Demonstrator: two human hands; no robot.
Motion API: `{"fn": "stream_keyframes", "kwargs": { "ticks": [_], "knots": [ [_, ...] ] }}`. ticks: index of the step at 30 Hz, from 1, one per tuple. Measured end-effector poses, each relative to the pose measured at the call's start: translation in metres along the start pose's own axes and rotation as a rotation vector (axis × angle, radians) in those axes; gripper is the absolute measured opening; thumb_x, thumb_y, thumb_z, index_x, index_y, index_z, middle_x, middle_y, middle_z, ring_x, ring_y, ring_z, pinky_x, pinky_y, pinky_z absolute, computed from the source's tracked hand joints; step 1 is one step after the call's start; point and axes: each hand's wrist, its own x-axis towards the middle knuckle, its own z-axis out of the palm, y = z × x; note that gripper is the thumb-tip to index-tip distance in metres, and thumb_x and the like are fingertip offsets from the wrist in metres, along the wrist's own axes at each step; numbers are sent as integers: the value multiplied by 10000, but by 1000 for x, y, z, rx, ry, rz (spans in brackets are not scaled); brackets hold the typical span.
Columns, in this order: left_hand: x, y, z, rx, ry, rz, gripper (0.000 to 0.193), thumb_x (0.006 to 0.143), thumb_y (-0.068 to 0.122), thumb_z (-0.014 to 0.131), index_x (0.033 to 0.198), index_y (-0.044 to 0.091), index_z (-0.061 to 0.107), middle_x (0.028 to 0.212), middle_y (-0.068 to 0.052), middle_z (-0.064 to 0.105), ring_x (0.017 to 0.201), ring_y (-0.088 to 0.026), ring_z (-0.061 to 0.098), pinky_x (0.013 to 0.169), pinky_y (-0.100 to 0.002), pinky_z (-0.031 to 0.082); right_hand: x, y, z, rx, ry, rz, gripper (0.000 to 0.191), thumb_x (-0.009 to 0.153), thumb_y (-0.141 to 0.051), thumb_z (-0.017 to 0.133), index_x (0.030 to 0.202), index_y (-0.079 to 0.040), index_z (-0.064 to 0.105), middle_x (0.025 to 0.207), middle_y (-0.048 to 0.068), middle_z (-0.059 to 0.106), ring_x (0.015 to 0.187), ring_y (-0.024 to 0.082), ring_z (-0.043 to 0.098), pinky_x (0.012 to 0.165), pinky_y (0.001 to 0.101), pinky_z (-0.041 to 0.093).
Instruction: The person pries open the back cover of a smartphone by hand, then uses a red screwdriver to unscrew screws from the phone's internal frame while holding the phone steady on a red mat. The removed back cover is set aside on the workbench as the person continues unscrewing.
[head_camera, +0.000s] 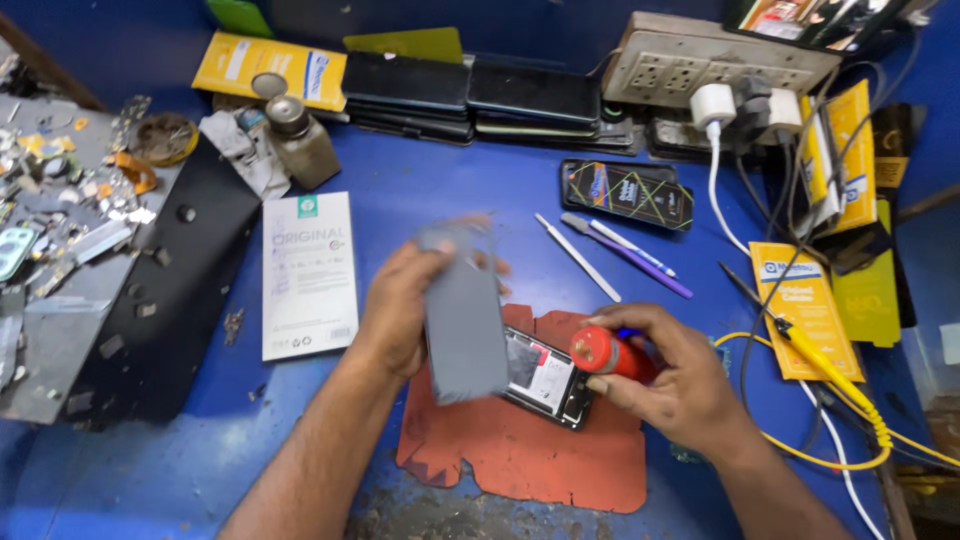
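Head view: on the red-orange rubber mat (520, 450) lies an opened black phone (545, 378), long axis left-right. Right hand (668, 378) grips a red-capped tool (603, 352) over it. Left hand (400, 310) clasps a blurred grey rectangular back panel (462, 320), upright, long axis pointing away.

A flat white rectangular package with a green badge (309, 275) lay on the blue table to the left of my left hand (400, 312). At the back left rested a yellow carton with a white label (270, 68). A black rectangular package with bright crossing lines (626, 194) sat behind my right hand (668, 372). To my right lay a flat yellow card package (805, 308), and more yellow packages (850, 160) stood upright near the wall sockets.
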Motion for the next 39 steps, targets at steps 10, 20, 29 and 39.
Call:
{"fn": "stream_keyframes", "kwargs": {
  "ticks": [10,20,29,39],
  "knots": [
    [-4,-36,46,-295,-13,255,541,1025,268,479,1535,117,377,1274,-174,614,1177,-282,617,1048,-454,516,-3,18,12,632,-14,191,446,857,-82,785,1238,-25,560,1204,108,655,1122,167,635,999,350,524],
    [-5,-47,50,-219,-110,50,534,920,32,483,1447,-2,400,1248,-262,636,1192,-366,638,1038,-491,530,8,10,-6,270,194,92,479,854,-127,788,1274,-43,576,1164,71,705,1054,146,675,915,304,564],
    [-2,-31,44,-136,50,89,473,919,18,402,1376,115,332,1271,-257,654,1233,-369,652,945,-446,576,16,-22,-3,-729,355,-138,447,698,-119,843,1100,-50,661,1011,113,725,923,303,708,799,390,577],
    [-4,-24,41,-129,100,43,463,919,25,357,1365,142,313,1234,-224,655,1204,-328,652,868,-439,597,19,-26,5,-868,342,-178,448,705,-130,833,1110,-52,659,1002,98,721,891,307,690,750,414,563]
  ]
}}
